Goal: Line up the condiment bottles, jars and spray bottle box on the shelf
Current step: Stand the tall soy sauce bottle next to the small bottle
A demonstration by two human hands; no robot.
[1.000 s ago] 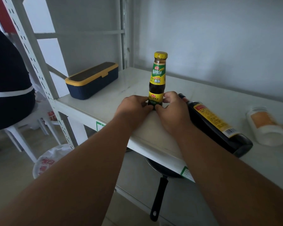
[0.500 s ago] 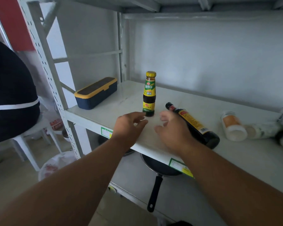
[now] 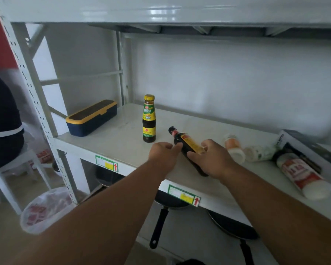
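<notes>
A yellow-capped sauce bottle (image 3: 149,119) stands upright on the white shelf (image 3: 113,140). Just right of it a dark soy sauce bottle (image 3: 180,139) lies on its side, red cap pointing back-left. My right hand (image 3: 214,159) is wrapped around its labelled body. My left hand (image 3: 163,155) is open, with fingertips at the bottle's shoulder. Farther right lie an orange-labelled jar (image 3: 233,148), a clear jar (image 3: 260,153) and a red-and-white canister (image 3: 302,175). The white spray bottle box (image 3: 306,142) lies behind them.
A navy box with a yellow rim (image 3: 92,117) sits at the shelf's left end. Black pans (image 3: 161,222) lie on the lower shelf. A seated person (image 3: 2,121) and a bagged bin (image 3: 44,209) are on the left, outside the shelf frame.
Both hands let go of the upright yellow-capped bottle and moved right to the lying soy sauce bottle. My right hand has closed on it. The view pulled back and up.
</notes>
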